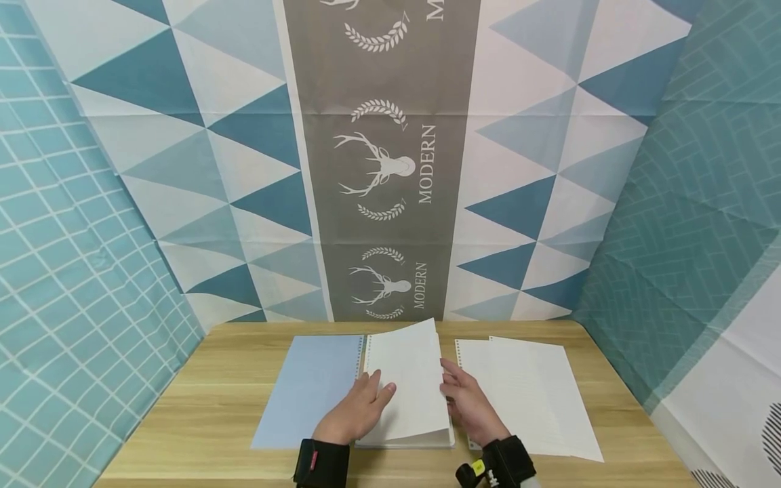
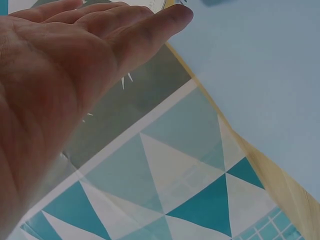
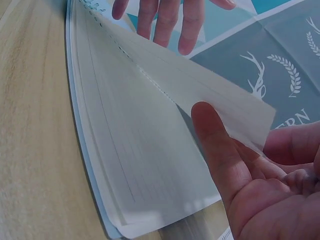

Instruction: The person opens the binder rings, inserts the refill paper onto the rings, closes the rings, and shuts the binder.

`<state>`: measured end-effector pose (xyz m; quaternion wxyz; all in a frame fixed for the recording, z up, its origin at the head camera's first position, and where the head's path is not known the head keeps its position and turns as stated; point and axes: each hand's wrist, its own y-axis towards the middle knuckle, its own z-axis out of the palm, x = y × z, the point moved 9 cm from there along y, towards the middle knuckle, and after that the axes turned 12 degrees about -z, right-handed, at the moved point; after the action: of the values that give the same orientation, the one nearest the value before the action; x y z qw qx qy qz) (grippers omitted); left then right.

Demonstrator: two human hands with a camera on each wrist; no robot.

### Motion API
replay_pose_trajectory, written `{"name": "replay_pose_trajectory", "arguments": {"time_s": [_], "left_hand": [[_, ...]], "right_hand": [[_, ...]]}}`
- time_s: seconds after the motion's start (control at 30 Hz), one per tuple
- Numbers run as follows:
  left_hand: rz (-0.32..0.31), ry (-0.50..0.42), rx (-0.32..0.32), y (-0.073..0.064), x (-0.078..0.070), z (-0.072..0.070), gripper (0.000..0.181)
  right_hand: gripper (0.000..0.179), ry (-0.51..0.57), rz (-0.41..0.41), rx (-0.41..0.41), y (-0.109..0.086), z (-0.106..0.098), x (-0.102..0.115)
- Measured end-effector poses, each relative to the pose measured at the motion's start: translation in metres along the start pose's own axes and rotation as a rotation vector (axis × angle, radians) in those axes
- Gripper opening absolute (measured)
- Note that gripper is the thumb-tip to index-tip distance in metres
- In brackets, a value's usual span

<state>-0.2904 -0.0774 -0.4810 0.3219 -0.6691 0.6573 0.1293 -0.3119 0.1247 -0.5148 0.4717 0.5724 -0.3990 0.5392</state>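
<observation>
An open loose-leaf notebook has its pale blue cover (image 1: 317, 386) folded out to the left, with ring holes along the spine. My right hand (image 1: 472, 403) is at the right edge of its top page (image 1: 410, 369), which it holds between thumb and fingers. That page (image 3: 220, 95) lifts away from the ruled stack (image 3: 145, 145) beneath, seen in the right wrist view. My left hand (image 1: 356, 410) reaches over the page's left side near the spine, fingers straight. In the left wrist view its palm (image 2: 55, 75) shows with nothing in it.
Punched white sheets (image 1: 549, 400) lie overlapping to the right of the notebook, beside my right hand. All of it rests on a wooden table (image 1: 207, 393). A patterned backdrop (image 1: 378, 169) stands at the far edge, with tiled-look panels (image 1: 61, 237) along the sides.
</observation>
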Motion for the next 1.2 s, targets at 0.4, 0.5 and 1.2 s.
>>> {"name": "replay_pose_trajectory", "arguments": {"time_s": [0.4,0.5,1.2], "left_hand": [[0.007,0.015,0.020,0.001,-0.003,0.005,0.084],[-0.003,0.026,0.031,0.002,-0.003,0.008,0.083],[0.007,0.076,0.041,0.002,-0.006,0.013,0.084]], "right_hand": [[0.059,0.039,0.015,0.011,0.000,-0.004,-0.002],[0.059,0.032,0.022,0.018,-0.001,-0.005,-0.002],[0.060,-0.059,0.053,-0.012,-0.001,-0.016,0.005]]}}
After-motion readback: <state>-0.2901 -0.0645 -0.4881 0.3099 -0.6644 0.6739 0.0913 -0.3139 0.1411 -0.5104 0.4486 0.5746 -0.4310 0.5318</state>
